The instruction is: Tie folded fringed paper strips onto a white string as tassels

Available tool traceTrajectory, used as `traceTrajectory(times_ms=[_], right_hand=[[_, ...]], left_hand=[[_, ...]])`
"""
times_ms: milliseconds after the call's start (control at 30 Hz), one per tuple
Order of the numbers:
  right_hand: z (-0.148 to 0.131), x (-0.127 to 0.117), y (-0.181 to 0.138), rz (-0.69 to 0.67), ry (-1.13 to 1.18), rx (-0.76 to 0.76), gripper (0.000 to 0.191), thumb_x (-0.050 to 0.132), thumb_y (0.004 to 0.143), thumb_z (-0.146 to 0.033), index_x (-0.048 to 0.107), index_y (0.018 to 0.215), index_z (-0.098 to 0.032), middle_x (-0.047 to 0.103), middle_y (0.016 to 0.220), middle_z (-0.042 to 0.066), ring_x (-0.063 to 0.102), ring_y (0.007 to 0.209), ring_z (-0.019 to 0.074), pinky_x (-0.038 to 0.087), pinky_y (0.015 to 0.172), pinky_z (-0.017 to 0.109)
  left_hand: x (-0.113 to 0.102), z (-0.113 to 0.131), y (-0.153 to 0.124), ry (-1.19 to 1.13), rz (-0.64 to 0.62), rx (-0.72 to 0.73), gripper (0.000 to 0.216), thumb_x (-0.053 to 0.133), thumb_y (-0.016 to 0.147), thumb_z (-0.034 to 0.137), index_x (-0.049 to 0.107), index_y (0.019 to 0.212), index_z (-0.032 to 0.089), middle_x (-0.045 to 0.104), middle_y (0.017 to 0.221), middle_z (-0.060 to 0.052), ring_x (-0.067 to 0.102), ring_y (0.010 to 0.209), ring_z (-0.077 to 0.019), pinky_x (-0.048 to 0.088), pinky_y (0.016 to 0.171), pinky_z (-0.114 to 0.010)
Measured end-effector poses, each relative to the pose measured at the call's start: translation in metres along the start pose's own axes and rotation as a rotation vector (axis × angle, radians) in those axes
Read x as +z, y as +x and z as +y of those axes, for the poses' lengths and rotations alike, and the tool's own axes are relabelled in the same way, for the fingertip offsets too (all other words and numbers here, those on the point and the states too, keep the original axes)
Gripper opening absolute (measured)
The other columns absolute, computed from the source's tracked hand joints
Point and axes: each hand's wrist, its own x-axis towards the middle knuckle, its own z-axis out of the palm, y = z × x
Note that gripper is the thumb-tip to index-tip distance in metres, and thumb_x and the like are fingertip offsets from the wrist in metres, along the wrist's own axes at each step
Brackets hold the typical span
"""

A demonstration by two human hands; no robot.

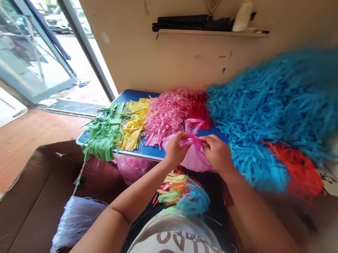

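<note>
A pink plastic bag sits at the near edge of the blue table, its handles gathered at the top. My left hand pinches one side of the twisted handles. On the other side, my right hand is closed on the same bag's neck. A loop of the handle sticks up between them. What the bag holds is hidden. Just behind it lie pink paper strips and red strips. Multicoloured strips rest on my lap below the bag.
Green fringe and yellow fringe lie on the table's left. A large blue strip heap fills the right, with red strips below. An open cardboard box stands left. A wall shelf holds a white bottle.
</note>
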Motion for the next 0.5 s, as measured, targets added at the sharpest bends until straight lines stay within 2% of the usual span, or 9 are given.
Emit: traceTrajectory(times_ms=[67, 167, 267, 333, 400, 500], right_hand=[[0.007, 0.015, 0.005, 0.030, 0.003, 0.038, 0.028, 0.046, 0.089, -0.024, 0.073, 0.095, -0.020, 0.071, 0.093, 0.010, 0.065, 0.090, 0.0236, 0.050, 0.081, 0.036], [0.011, 0.026, 0.011, 0.071, 0.031, 0.065, 0.029, 0.045, 0.087, -0.022, 0.072, 0.097, -0.018, 0.072, 0.095, 0.010, 0.065, 0.091, 0.0240, 0.049, 0.083, 0.037], [0.003, 0.029, 0.016, -0.043, -0.005, -0.026, 0.028, 0.050, 0.089, -0.028, 0.073, 0.103, -0.020, 0.071, 0.096, 0.009, 0.065, 0.089, 0.0230, 0.048, 0.080, 0.035], [0.000, 0.027, 0.018, -0.095, -0.016, -0.041, 0.028, 0.051, 0.092, -0.036, 0.074, 0.100, -0.021, 0.071, 0.092, 0.008, 0.064, 0.084, 0.0217, 0.046, 0.077, 0.033], [0.000, 0.018, 0.018, -0.065, 0.033, 0.009, 0.034, 0.049, 0.095, -0.044, 0.074, 0.092, -0.020, 0.069, 0.084, 0.006, 0.062, 0.078, 0.0205, 0.046, 0.072, 0.032], [-0.002, -0.001, 0.010, -0.012, 0.165, 0.071, 0.041, 0.049, 0.095, -0.052, 0.073, 0.090, -0.019, 0.068, 0.080, 0.005, 0.061, 0.074, 0.0197, 0.046, 0.068, 0.031]], left_hand=[[-0.014, -0.015, -0.005, 0.066, 0.025, -0.034, 0.006, 0.065, 0.080, 0.020, 0.060, 0.083, 0.018, 0.069, 0.082, -0.005, 0.065, 0.078, -0.0178, 0.052, 0.073, -0.030], [-0.030, -0.026, -0.009, 0.126, 0.044, -0.024, 0.009, 0.064, 0.078, 0.016, 0.061, 0.086, 0.017, 0.070, 0.091, -0.009, 0.066, 0.089, -0.0218, 0.052, 0.083, -0.036], [-0.034, -0.024, -0.009, 0.202, -0.058, 0.060, 0.027, 0.071, 0.077, 0.026, 0.063, 0.101, 0.017, 0.070, 0.103, -0.012, 0.065, 0.100, -0.0265, 0.048, 0.093, -0.043], [-0.036, -0.021, -0.005, 0.226, -0.106, 0.066, 0.024, 0.069, 0.080, 0.027, 0.064, 0.101, 0.018, 0.071, 0.098, -0.010, 0.067, 0.094, -0.0253, 0.049, 0.090, -0.041], [-0.041, -0.020, 0.000, 0.157, -0.037, 0.012, 0.012, 0.062, 0.082, 0.022, 0.064, 0.094, 0.019, 0.071, 0.089, -0.007, 0.067, 0.085, -0.0217, 0.051, 0.083, -0.036], [-0.055, -0.011, 0.000, 0.023, 0.163, -0.010, 0.008, 0.057, 0.082, 0.022, 0.062, 0.088, 0.018, 0.069, 0.085, -0.005, 0.064, 0.079, -0.0176, 0.050, 0.074, -0.030]])
